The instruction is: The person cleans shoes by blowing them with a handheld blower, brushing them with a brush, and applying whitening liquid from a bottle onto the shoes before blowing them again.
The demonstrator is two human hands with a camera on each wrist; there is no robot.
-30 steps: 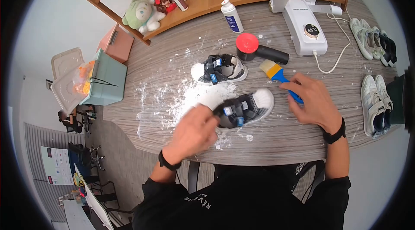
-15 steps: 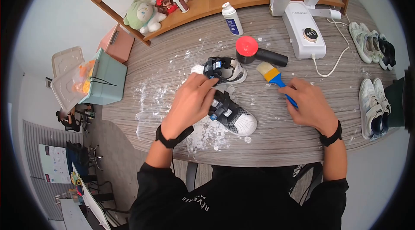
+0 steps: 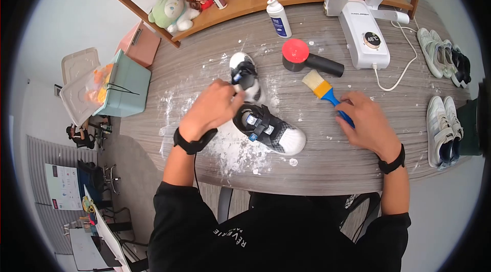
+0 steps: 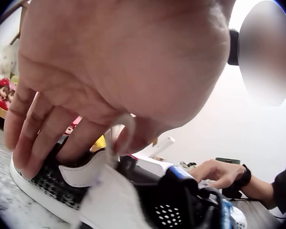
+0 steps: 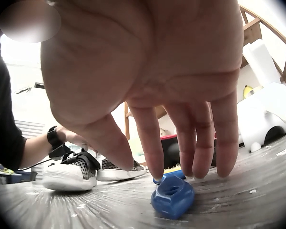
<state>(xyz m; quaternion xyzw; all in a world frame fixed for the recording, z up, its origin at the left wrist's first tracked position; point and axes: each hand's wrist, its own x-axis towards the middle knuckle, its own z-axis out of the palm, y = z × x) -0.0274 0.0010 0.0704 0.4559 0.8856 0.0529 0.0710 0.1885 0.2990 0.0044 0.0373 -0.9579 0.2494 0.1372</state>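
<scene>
My left hand (image 3: 212,108) grips the far black-and-white sneaker (image 3: 250,88) near its heel. In the left wrist view its fingers (image 4: 35,148) reach down the shoe's side and the thumb lies across the opening. That sneaker points away from me. The near sneaker (image 3: 291,140), with black straps, stands close by, its white toe to the right. My right hand (image 3: 368,118) rests over the blue handle of a paintbrush (image 3: 323,89) lying on the table. In the right wrist view its fingers (image 5: 226,143) hang fairly straight, fingertips down around the handle.
White powder (image 3: 235,152) covers the table around the sneakers. Beyond the brush lie a black device with a red disc (image 3: 295,50) and a white bottle (image 3: 279,19). A white shoe dryer (image 3: 365,37) stands back right. More shoes (image 3: 441,129) line the right edge; bins (image 3: 128,80) stand left.
My left hand has swung the near sneaker round so its toe points right, then moved to the far sneaker and turned its toe away from me. The right hand stays at the brush.
</scene>
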